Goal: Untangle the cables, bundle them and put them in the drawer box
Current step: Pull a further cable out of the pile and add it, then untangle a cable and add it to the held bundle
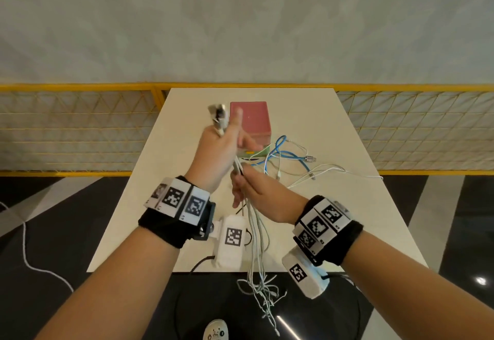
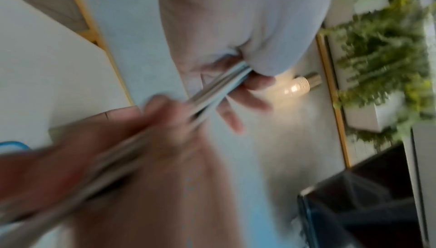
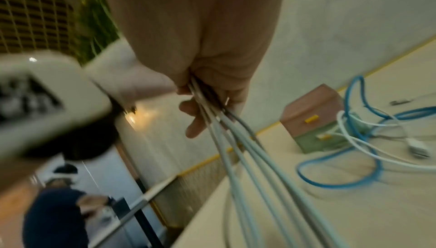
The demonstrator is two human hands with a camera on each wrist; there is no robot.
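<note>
My left hand [image 1: 227, 139] is raised above the table and grips a bunch of grey-white cables [image 1: 256, 235]; their plug ends [image 1: 217, 117] stick out above the fist. Just below it, my right hand [image 1: 242, 188] grips the same bunch. The strands hang past the table's front edge and end in a loose tangle [image 1: 264, 291]. The drawer box [image 1: 251, 121], pink over a green drawer [image 3: 318, 140], stands behind my hands. A blue cable [image 1: 284, 152] and white cables [image 1: 323, 170] lie tangled to its right. The left wrist view is blurred but shows the bunch [image 2: 212, 91] between both hands.
The cream table [image 1: 334, 219] is bordered by a yellow mesh fence [image 1: 80, 125]. A metal plug [image 1: 310, 158] lies by the blue cable. Black leads run from my wrist devices. A person in a dark shirt [image 3: 54, 214] is on the floor side, left.
</note>
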